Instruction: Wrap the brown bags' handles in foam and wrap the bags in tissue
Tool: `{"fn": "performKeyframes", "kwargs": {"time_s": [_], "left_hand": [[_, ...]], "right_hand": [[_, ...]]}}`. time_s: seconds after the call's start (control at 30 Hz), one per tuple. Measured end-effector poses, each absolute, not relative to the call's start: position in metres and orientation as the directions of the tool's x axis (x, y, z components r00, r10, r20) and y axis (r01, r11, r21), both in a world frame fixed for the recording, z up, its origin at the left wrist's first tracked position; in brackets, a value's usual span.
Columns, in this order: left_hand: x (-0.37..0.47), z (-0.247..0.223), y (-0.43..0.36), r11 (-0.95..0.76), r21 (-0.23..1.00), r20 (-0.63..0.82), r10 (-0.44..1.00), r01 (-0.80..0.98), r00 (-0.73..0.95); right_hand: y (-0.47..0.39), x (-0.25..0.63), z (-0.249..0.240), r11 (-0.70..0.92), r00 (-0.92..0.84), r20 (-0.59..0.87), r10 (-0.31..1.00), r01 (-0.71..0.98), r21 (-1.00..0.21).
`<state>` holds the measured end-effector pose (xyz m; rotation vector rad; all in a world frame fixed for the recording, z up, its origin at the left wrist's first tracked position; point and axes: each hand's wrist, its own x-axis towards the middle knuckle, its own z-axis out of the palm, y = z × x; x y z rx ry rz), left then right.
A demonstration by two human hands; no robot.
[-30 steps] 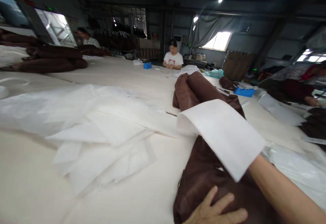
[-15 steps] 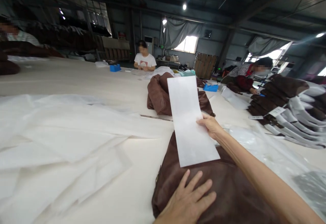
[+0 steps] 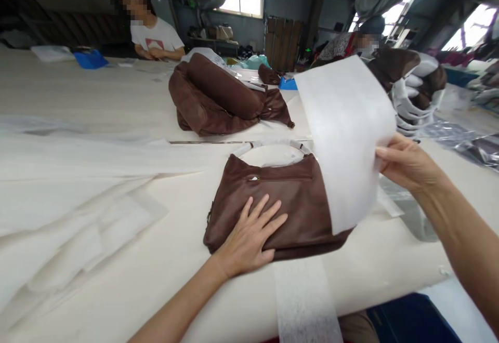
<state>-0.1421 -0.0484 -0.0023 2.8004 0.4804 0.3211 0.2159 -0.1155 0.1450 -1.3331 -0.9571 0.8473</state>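
A brown leather handbag [image 3: 296, 213] lies flat on the white table, its zip pocket facing up and its handle, wrapped in white, pointing away from me. My left hand [image 3: 253, 234] rests on the front of the bag with fingers spread. My right hand [image 3: 405, 161] pinches the right edge of a white sheet [image 3: 346, 130], which hangs over the bag's right end and hides part of it. Below the bag, a strip of thin white material [image 3: 306, 296] drapes over the table's near edge.
More brown bags [image 3: 218, 93] lie beyond mine. Thin white sheets [image 3: 78, 208] spread over the left side. At right stand stacked brown bags with white-wrapped straps [image 3: 417, 88] and clear plastic [image 3: 463, 140]. Two people [image 3: 156, 36] work across the table near blue holders [image 3: 90, 58].
My right hand has carried the white sheet rightward, off the bag's middle, so the zip and handle now show. My left hand stays spread on the bag. The view has tilted down.
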Motion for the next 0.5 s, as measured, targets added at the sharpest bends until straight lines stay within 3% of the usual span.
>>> {"fn": "performKeyframes", "kwargs": {"time_s": [0.13, 0.2, 0.3, 0.4, 0.5], "left_hand": [[-0.141, 0.014, -0.046, -0.885, 0.351, 0.051, 0.346, 0.307, 0.937], [-0.138, 0.029, -0.038, -0.855, 0.405, -0.044, 0.336, 0.324, 0.941], [-0.13, 0.056, -0.018, -0.789, 0.516, -0.185, 0.277, 0.333, 0.943], [-0.12, 0.079, 0.003, -0.725, 0.6, -0.289, 0.199, 0.339, 0.937], [-0.111, 0.092, 0.014, -0.691, 0.621, -0.351, 0.176, 0.369, 0.92]], "right_hand": [[-0.188, 0.253, 0.148, -0.123, 0.259, -0.08, 0.963, 0.154, -0.98], [-0.21, 0.259, 0.145, -0.25, 0.074, -0.24, 0.968, 0.237, -0.939], [-0.216, 0.24, 0.142, -0.362, -0.23, -0.484, 0.844, 0.42, -0.832], [-0.203, 0.204, 0.141, -0.305, -0.445, -0.581, 0.681, 0.55, -0.778], [-0.198, 0.178, 0.142, -0.132, -0.607, -0.546, 0.578, 0.59, -0.796]]}}
